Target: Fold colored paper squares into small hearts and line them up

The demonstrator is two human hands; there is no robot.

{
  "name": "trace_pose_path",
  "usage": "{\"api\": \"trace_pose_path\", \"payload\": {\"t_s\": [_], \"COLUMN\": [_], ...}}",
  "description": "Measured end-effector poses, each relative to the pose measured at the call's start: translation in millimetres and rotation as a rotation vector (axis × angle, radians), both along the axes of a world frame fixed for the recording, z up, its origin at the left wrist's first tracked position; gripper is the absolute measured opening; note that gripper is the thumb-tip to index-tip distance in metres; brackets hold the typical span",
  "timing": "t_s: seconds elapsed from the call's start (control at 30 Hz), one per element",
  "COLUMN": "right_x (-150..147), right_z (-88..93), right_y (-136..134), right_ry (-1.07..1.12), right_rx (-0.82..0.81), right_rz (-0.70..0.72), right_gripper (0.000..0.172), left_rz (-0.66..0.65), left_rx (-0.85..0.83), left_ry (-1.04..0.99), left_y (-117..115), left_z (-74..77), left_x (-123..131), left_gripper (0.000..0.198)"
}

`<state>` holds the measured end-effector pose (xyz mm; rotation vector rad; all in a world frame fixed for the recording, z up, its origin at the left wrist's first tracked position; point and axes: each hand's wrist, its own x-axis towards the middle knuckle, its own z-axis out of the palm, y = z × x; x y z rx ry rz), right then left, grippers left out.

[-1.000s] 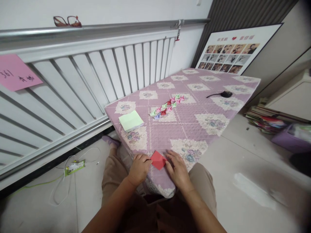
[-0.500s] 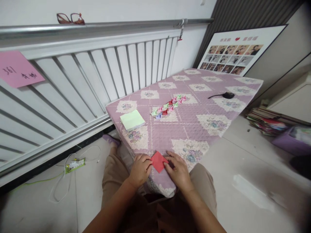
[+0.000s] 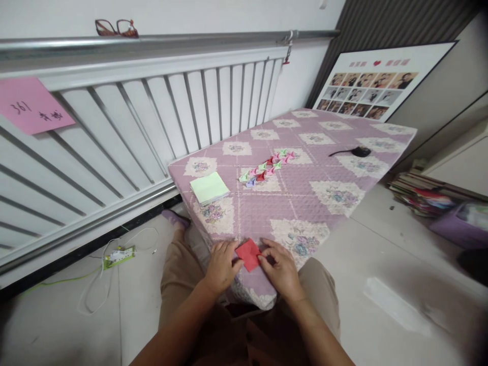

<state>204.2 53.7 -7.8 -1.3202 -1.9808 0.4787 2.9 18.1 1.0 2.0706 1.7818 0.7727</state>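
A small folded red paper (image 3: pixel 249 254) lies on the cloth near the table's front corner. My right hand (image 3: pixel 277 264) pinches its right corner between thumb and fingertip. At the paper's left edge is my left hand (image 3: pixel 224 264), its thumb and fingers apart, the thumb tip close to the lower left side. Beyond them stand two rows of small folded paper pieces (image 3: pixel 261 176) in green, pink, red and blue. A stack of pale green paper squares (image 3: pixel 209 188) rests on the left side of the table.
The table (image 3: pixel 263 207) has a purple floral cloth. A black object with a cord (image 3: pixel 360 151) lies at its far right. Behind are a white radiator (image 3: pixel 152 112), a rail with glasses (image 3: pixel 116 28) and a photo board (image 3: pixel 369 86). A power strip (image 3: pixel 119 256) sits on the floor.
The red paper has turned slightly, and its right corner is now pinched in my right hand. My left fingers have moved off its left corner. The view has shifted a little.
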Motion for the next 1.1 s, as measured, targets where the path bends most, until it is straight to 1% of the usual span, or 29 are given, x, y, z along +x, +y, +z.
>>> {"api": "trace_pose_path", "payload": {"t_s": [0.07, 0.17, 0.33, 0.47, 0.57, 0.63, 0.7, 0.83, 0.97, 1.1], "right_x": [1.6, 4.1, 5.1, 4.4, 4.8, 5.4, 5.7, 4.5, 2.7, 2.2], "right_z": [-0.5, -1.0, -1.2, 0.8, 2.3, 2.5, 2.1, 0.9, 2.0, 6.2], "right_y": [0.5, 1.7, 4.2, 4.7, 4.0, 3.8, 3.9, 4.9, 4.5, 3.3], "right_ry": [0.02, 0.062, 0.199, 0.264, 0.264, 0.262, 0.264, 0.269, 0.252, 0.211], "right_rx": [-0.016, -0.053, -0.109, -0.142, -0.15, -0.153, -0.157, -0.164, -0.167, -0.16], "right_rz": [0.018, 0.041, 0.073, 0.058, 0.034, 0.017, 0.008, 0.005, 0.008, 0.027], "right_gripper": [0.013, 0.014, 0.018, 0.022, 0.023, 0.024, 0.024, 0.023, 0.022, 0.022], "left_rz": [0.032, 0.049, -0.015, -0.028, -0.061, -0.081, -0.078, -0.03, -0.012, -0.022], "left_rx": [-0.035, -0.086, -0.137, -0.2, -0.255, -0.28, -0.296, -0.323, -0.339, -0.317], "left_ry": [-0.022, -0.055, -0.127, -0.215, -0.303, -0.363, -0.427, -0.53, -0.514, -0.485], "left_y": [2.4, 9.0, 21.3, 25.5, 26.5, 27.4, 28.9, 33.3, 37.0, 37.1], "left_z": [-0.4, 2.9, 17.5, 28.6, 30.6, 27.9, 22.1, 5.8, -5.9, -7.4], "left_x": [-0.2, -0.7, 0.5, 2.6, 4.5, 5.6, 6.4, 6.3, 4.2, 2.4], "left_gripper": [0.048, 0.044, 0.03, 0.03, 0.028, 0.025, 0.026, 0.037, 0.043, 0.043]}}
